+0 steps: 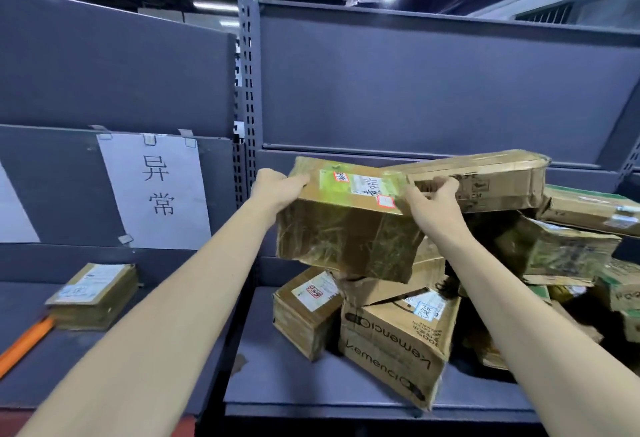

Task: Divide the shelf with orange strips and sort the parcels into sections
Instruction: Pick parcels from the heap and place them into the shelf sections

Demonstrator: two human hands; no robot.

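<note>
Head view: both forearms extend forward and up toward a taped cardboard parcel (pixel 346 218) held above the pile on the right-hand shelf bay (pixel 311 391).

Left hand (pixel 277 191): arm straight, wrist bent slightly right. Fingers curl over the parcel's upper left edge, thumb side toward the camera; it grips the box.

Right hand (pixel 434 201): arm straight, back of the hand toward the camera. Fingers curl over the parcel's upper right corner, close to its white label; grip closed on the box. Fingertips also lie against the long flat carton (pixel 485 180) that leans behind.

Parcel state: tilted, left end higher at the back, its lower face clear of the shelf floor. Whether it touches the boxes below cannot be told.

Beneath it: a small box with a white label (pixel 308 312) stands on the shelf floor, just beside a larger printed carton (pixel 394 343) tipped on its edge. More parcels (pixel 561 246) are heaped to the right.

Left bay: one flat parcel (pixel 95 294) lies on the shelf, well apart from the pile. An orange strip (pixel 26 343) lies on the shelf near its front left corner. A white paper sign (pixel 156 191) with two handwritten characters is taped to the back panel above.
</note>
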